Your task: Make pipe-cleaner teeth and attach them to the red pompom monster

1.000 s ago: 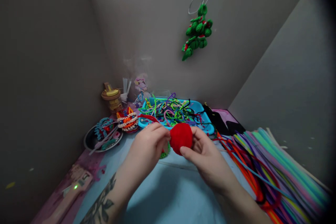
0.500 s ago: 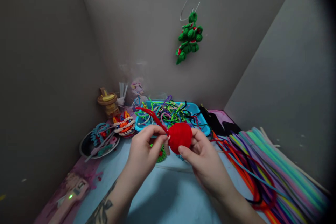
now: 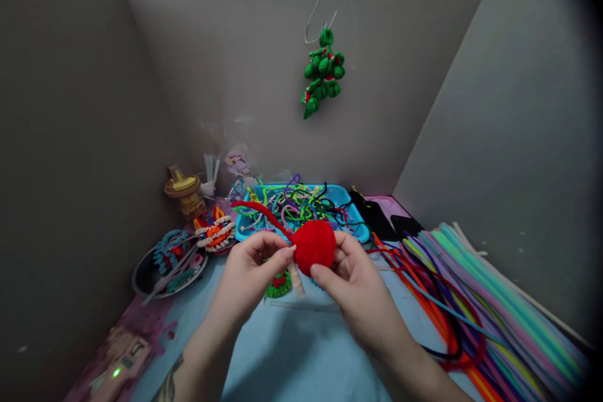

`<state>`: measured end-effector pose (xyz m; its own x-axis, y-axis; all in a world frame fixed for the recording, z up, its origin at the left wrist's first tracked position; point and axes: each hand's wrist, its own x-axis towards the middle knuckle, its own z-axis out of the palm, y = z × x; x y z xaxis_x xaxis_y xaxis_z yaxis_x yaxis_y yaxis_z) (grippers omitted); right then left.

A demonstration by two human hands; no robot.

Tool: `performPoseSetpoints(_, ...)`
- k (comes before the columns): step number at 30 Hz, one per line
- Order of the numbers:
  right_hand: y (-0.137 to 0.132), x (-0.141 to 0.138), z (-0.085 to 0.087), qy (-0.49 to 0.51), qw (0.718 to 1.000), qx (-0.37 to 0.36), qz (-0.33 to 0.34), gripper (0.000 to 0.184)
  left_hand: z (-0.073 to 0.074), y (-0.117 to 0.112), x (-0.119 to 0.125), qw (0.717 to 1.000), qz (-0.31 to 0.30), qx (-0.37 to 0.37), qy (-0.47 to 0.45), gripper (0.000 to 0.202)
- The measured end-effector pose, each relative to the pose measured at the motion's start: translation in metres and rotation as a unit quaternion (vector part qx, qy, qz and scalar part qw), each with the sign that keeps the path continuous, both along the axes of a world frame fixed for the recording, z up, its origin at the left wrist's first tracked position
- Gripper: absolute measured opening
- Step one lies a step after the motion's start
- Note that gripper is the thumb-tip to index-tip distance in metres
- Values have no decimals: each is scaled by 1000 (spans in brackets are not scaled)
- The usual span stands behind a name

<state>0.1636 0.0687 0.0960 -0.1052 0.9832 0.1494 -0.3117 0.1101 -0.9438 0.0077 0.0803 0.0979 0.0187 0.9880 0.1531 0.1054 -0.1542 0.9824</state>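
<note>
Far left, low on the bench (image 3: 292,352): a device with a green light (image 3: 117,372). Beyond it a dark dish (image 3: 162,264) of craft pieces. Left hand (image 3: 247,273), fingers (image 3: 277,257) pinched on the red pipe-cleaner tail (image 3: 259,212) just where it meets the red ball (image 3: 314,245). Ball held above the bench between both hands, in front of the blue tray (image 3: 351,213) of tangled scraps. Right hand (image 3: 353,286), fingers curled around the ball's right and under side, thumb pressed on it. Far right: a sheaf of straight pipe cleaners (image 3: 490,301). A green ornament (image 3: 323,72) hangs on the back wall.
</note>
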Motion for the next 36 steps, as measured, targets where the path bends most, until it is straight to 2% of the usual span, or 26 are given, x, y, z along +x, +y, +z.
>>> performPoseSetpoints(3,-1,-1,3,-11,1000,5,-2,26,3,0,-4,999,-20,1,34,14)
performPoseSetpoints(9,-5,-2,2,-50,998,30,18,23,16,-4,-16,980,-65,70,175,15)
performPoseSetpoints(14,-8,-2,-2,-91,993,49,56,21,23,-8,-21,973,-76,29,214,14)
performPoseSetpoints(17,-6,-3,-4,-100,993,41,52,20,24,-8,-21,974,-60,7,220,14)
performPoseSetpoints(22,-2,-6,-13,-78,995,34,44,23,18,-6,-18,985,-30,8,168,10)
performPoseSetpoints(25,-1,-6,-18,-48,998,26,33,25,15,-3,-14,990,27,22,136,6)
performPoseSetpoints(28,-1,-4,-19,-17,999,24,27,27,12,-1,-12,991,65,20,119,13)
performPoseSetpoints(30,-1,-3,-18,-6,999,22,31,27,8,1,-12,995,42,14,85,21)
performPoseSetpoints(33,-1,-2,-18,-8,999,20,43,25,3,4,-13,999,-28,13,-28,33)
performPoseSetpoints(36,-1,-2,-18,-5,999,31,36,26,0,5,-12,992,-73,15,-104,28)
